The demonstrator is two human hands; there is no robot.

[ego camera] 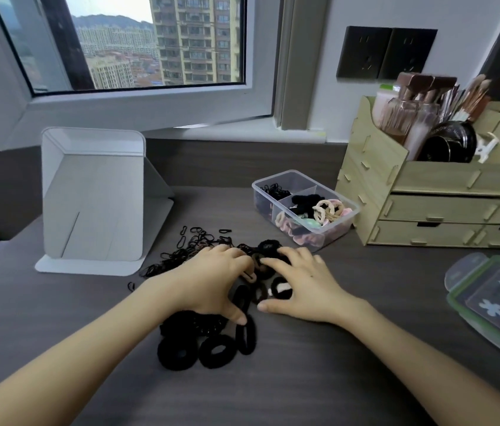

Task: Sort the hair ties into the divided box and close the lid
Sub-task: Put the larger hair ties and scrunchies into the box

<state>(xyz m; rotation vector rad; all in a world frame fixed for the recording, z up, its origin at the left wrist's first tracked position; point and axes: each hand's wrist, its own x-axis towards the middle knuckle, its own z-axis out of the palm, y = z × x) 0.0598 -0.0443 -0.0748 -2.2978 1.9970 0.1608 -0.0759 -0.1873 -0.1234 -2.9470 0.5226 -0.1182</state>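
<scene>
A heap of hair ties lies on the dark desk: thick black fuzzy ones (211,348) near me, thin small black loops (181,250) farther back. My left hand (208,281) and my right hand (301,284) rest palm down on the middle of the heap, fingers spread, fingertips touching ties. Neither hand visibly lifts one. The clear divided box (344,222) stands open behind my right hand. Its back compartment has thin black loops, its front one thick black, beige and pink ties. Its green-rimmed lid (494,302) lies flat at the right.
A white folding mirror stand (95,204) rises at the back left. A wooden drawer organiser (439,195) with brushes and cosmetics fills the back right. The window sill and wall sockets are behind. One stray thin loop (131,286) lies left of the heap.
</scene>
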